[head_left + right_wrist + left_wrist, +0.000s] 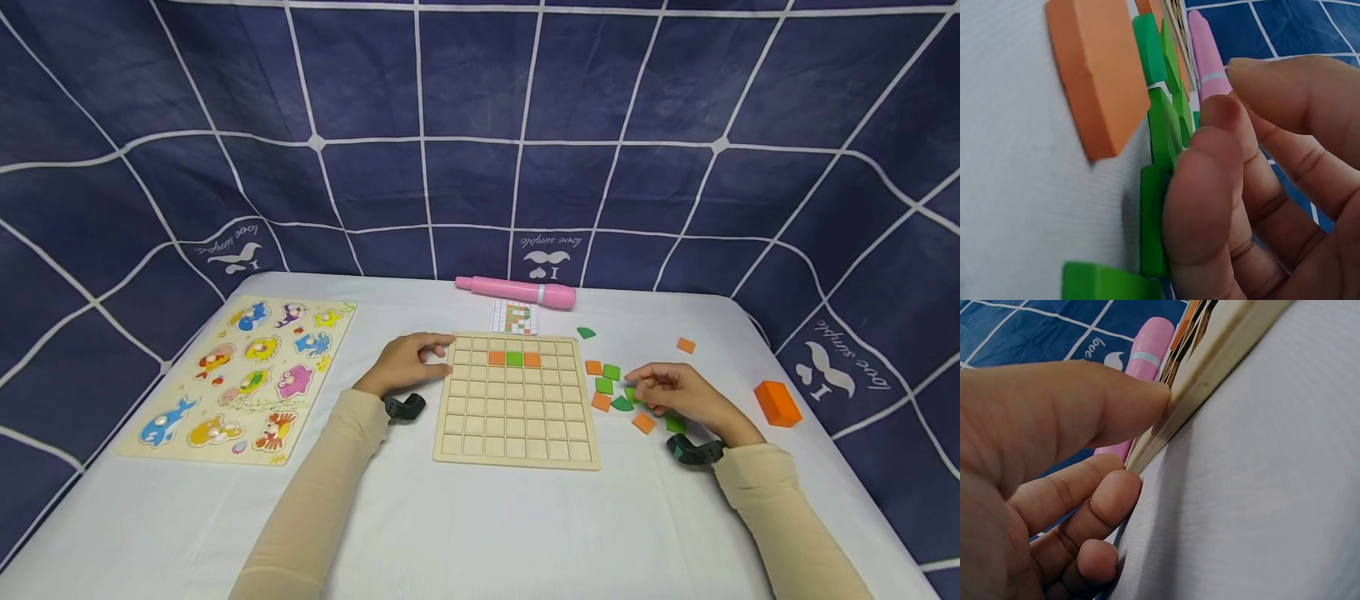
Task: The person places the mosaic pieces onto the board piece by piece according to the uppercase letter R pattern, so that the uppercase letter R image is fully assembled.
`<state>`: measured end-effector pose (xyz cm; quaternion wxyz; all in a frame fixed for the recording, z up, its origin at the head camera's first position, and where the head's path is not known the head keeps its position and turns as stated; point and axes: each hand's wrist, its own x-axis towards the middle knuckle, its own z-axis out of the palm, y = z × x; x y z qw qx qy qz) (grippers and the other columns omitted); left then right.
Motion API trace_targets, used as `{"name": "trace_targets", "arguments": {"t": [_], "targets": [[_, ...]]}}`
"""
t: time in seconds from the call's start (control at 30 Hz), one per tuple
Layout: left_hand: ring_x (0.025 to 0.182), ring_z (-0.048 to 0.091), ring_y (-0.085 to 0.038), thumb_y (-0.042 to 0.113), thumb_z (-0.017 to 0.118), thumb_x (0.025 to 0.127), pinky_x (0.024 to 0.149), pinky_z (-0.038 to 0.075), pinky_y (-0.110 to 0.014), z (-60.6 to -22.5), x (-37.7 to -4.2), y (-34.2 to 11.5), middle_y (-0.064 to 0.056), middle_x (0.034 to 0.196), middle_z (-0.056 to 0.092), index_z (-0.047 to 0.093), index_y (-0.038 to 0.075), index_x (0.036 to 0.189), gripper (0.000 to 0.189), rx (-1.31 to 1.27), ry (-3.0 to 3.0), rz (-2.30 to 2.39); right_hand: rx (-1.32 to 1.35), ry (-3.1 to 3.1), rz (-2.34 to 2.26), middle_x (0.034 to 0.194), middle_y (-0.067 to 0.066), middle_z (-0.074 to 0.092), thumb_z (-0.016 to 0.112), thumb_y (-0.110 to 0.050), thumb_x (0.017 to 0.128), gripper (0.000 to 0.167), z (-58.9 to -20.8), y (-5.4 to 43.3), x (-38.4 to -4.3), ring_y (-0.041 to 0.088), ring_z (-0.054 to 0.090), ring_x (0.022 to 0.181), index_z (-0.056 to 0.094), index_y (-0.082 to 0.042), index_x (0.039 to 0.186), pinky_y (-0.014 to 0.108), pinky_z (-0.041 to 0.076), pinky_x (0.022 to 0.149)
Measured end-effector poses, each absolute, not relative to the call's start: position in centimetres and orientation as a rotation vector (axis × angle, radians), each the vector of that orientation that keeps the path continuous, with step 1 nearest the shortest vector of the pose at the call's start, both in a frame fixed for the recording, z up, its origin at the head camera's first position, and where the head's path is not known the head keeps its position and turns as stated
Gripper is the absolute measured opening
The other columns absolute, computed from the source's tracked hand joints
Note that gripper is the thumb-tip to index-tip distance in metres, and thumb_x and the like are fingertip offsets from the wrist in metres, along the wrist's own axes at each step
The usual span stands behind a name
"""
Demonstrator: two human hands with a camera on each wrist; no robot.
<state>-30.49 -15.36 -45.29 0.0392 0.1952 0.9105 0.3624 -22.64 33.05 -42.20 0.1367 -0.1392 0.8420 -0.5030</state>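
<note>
My left hand (405, 362) rests at the left edge of a wooden grid board (517, 417), with thumb and forefinger touching its rim near the upper corner. In the board's second row sit a green square tile (513, 358) and, on either side of it, an orange tile (497, 358) and another orange tile (532, 359). My right hand (686, 392) is low over loose tiles to the board's right, its fingers loosely bent. In the right wrist view its fingertips are close against a green tile (1154, 219); contact is unclear. Nothing shows between thumb and fingers.
A small pattern card (517, 317) lies beyond the board, beside a pink stick-shaped object (502, 288). An animal puzzle board (191, 379) is at the left. At the far right stands an orange block (777, 404); a loose orange tile (686, 344) lies behind my right hand.
</note>
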Motion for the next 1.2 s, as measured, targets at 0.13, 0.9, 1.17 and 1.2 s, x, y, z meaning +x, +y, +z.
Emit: {"name": "trace_targets", "arguments": {"t": [0.13, 0.9, 1.17, 1.2], "targets": [[0.08, 0.049, -0.015, 0.029, 0.083, 0.09, 0.077, 0.039, -0.034, -45.3, -30.5, -15.4, 0.005, 0.101, 0.066, 0.07, 0.011, 0.145, 0.06, 0.602, 2.794, 1.102, -0.427, 2.426, -1.456, 0.094, 0.009, 0.067, 0.069, 0.001, 0.1, 0.034, -42.4, 33.1, -22.6, 0.013, 0.058, 0.07, 0.065, 0.018, 0.129, 0.025, 0.054, 0.066], [0.08, 0.048, -0.015, 0.028, 0.083, 0.09, 0.077, 0.038, -0.034, -45.3, -30.4, -15.4, 0.003, 0.1, 0.065, 0.07, 0.009, 0.145, 0.06, 0.601, 2.786, 1.122, -0.427, 2.651, -1.17, 0.087, 0.003, 0.056, 0.085, -0.001, 0.086, 0.031, -42.5, 31.3, -22.3, 0.01, 0.045, 0.069, 0.077, 0.007, 0.114, 0.024, 0.039, 0.065], [0.079, 0.048, -0.015, 0.028, 0.083, 0.09, 0.076, 0.038, -0.034, -45.2, -30.5, -15.3, 0.003, 0.1, 0.066, 0.07, 0.009, 0.145, 0.06, 0.609, 2.783, 1.126, -0.444, 2.679, -1.157, 0.091, 0.003, 0.061, 0.085, -0.002, 0.086, 0.029, -42.6, 31.4, -22.4, 0.012, 0.047, 0.071, 0.077, 0.005, 0.113, 0.025, 0.041, 0.066], [0.079, 0.048, -0.015, 0.028, 0.083, 0.09, 0.076, 0.038, -0.034, -45.2, -30.5, -15.3, 0.003, 0.1, 0.066, 0.07, 0.009, 0.145, 0.06, 0.61, 2.783, 1.125, -0.441, 2.676, -1.172, 0.093, 0.004, 0.062, 0.085, -0.002, 0.087, 0.029, -42.6, 31.5, -22.4, 0.012, 0.048, 0.072, 0.077, 0.006, 0.113, 0.025, 0.042, 0.066]]}}
